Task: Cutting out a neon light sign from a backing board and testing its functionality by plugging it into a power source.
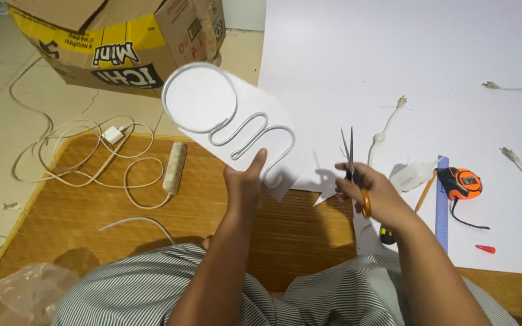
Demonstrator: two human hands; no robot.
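Left hand pinching white card with looped tube up and leftward, right hand closed through scissors, blades upright, just right of card's edge, nearer there.

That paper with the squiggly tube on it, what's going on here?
A person sitting on a woven mat holds up a white paper piece bearing a bent white tube in the left hand. The right hand grips orange-handled scissors, blades pointing up, over a large white sheet. A tape measure lies nearby.
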